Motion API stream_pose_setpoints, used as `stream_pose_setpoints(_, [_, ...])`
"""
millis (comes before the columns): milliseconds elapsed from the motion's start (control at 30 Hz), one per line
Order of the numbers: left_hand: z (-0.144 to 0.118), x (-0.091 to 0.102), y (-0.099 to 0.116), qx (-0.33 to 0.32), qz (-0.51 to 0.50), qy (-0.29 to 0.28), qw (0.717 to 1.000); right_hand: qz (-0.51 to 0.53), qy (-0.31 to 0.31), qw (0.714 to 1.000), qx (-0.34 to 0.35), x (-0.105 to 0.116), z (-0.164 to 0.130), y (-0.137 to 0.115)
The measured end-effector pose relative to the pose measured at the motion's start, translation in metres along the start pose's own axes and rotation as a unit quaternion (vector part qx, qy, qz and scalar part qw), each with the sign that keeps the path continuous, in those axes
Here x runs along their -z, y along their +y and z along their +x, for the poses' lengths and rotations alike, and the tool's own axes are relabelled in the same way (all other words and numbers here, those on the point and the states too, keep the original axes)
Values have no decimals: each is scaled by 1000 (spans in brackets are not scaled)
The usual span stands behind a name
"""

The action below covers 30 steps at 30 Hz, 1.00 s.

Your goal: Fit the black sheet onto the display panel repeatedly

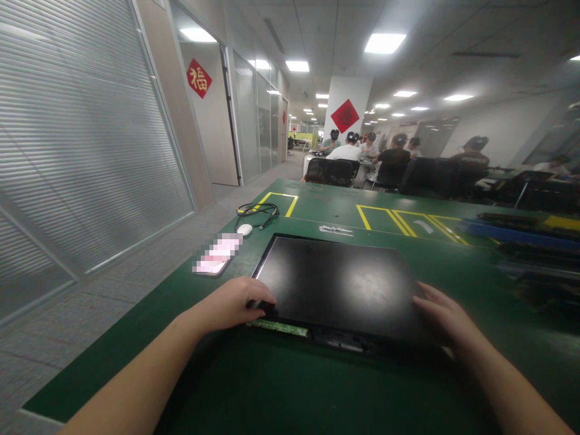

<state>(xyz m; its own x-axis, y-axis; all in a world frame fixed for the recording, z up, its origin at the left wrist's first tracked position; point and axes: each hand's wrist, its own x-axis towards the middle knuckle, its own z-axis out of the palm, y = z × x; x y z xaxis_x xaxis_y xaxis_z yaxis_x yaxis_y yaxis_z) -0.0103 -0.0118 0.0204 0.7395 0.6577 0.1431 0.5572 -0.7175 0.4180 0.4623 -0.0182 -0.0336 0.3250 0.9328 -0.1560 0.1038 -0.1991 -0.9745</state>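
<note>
A flat black display panel (pixel 335 284) lies face up in front of me, its glossy surface reflecting the ceiling lights. Along its near edge a narrow green circuit board strip (pixel 278 327) shows. My left hand (pixel 238 302) pinches the near left corner, fingers on top and thumb at the front edge. At the right side, my right hand (pixel 439 314) grips the panel's edge with fingertips over its top face; the thumb is mostly hidden. The underside of the panel cannot be seen.
On the green table (pixel 317 386) lie a phone (pixel 217 254), a white mouse (pixel 244 230), a coiled black cable (pixel 258 209) and a clear plastic strip (pixel 335 231). Blurred dark and blue panels (pixel 521 235) are stacked at right. People (pixel 351 148) sit at tables beyond.
</note>
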Motion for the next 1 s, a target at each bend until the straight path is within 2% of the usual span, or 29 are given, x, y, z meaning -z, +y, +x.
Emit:
stream_pose_setpoints(133, [1,0,-1,9,-20,0,1000,52,1,996,-67,4,0,-4])
stream_pose_setpoints(333, [0,1,-3,34,-27,10,999,69,-5,998,0,8,-3,-11])
stream_pose_setpoints(600, [0,1,-2,33,-32,0,999,27,70,997,19,14,-16,-23])
stream_pose_setpoints(1000, [2,1,-2,51,-12,-17,998,-37,90,994,55,9,-21,-28])
